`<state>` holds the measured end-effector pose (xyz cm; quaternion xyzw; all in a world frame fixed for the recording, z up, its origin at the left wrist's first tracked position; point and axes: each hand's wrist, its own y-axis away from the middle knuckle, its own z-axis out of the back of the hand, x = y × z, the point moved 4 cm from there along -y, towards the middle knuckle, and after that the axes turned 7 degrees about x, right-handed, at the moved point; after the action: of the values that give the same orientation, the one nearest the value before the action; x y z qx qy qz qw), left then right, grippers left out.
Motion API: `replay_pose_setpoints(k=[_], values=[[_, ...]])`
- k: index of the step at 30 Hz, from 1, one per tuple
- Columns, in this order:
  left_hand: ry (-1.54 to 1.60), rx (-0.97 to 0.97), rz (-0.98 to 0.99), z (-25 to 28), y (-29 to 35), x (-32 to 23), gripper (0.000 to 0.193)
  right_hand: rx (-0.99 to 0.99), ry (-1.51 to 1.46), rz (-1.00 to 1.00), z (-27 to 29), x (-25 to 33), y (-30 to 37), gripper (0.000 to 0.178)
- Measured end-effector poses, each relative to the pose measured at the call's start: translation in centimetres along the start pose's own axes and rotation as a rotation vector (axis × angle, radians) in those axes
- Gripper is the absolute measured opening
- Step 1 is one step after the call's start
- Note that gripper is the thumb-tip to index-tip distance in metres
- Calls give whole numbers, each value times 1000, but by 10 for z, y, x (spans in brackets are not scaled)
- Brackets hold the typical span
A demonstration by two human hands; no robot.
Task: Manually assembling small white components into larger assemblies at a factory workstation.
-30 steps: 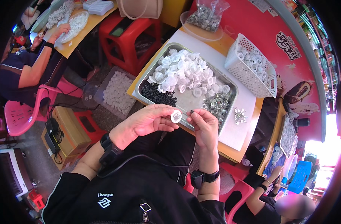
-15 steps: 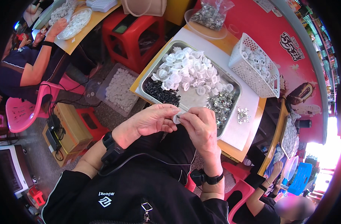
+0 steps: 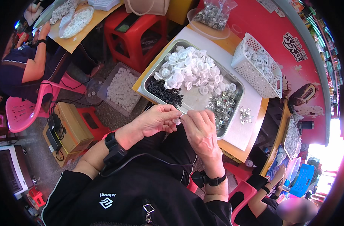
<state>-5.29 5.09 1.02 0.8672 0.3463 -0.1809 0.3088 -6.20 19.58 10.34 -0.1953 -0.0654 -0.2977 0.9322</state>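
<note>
In front of the near edge of a metal tray [image 3: 242, 98], my two hands meet at the fingertips. My left hand [image 3: 157, 119] pinches a small white plastic piece [image 3: 177, 121], mostly covered by the fingers. The fingers of my right hand [image 3: 200, 130] are pressed together against the same piece; whether they hold a smaller part is hidden. Inside the tray, round white plastic caps [image 3: 194, 69] are heaped at the far side. Small black parts [image 3: 163, 92] lie at its left, and shiny clear and metal pieces [image 3: 224, 107] at its right.
A white perforated basket [image 3: 255, 62] of plastic pieces stands right of the tray, near loose small parts [image 3: 245, 115] on white sheeting. Behind is a bag of metal parts [image 3: 213, 17]. A bin of white pieces [image 3: 121, 90] sits on the floor at left. Co-workers sit at both sides.
My right hand has turned slightly and its fingers have lifted along the white piece. My left hand stays nearly in place. At left, a co-worker's hand has drawn back from the plate of white pieces.
</note>
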Motion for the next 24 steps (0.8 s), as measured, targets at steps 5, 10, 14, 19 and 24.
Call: replay_pose_setpoints(k=[5, 10, 14, 19, 24], values=[[-57, -32, -15, 1, -3, 4, 19, 17, -1, 5, -8, -4, 3, 28], [-38, -10, 6, 0, -3, 2, 21, -117, -258, -124, -13, -14, 5, 21], [117, 77, 6, -6, -5, 2, 16, -167, -493, -366, -21, -18, 12, 16], [190, 144, 20, -10, -3, 3, 14, -130, -598, -414, -21, -18, 16, 18], [152, 104, 15, -8, -3, 7, 13, -140, -306, -208, -3, -11, 6, 17]])
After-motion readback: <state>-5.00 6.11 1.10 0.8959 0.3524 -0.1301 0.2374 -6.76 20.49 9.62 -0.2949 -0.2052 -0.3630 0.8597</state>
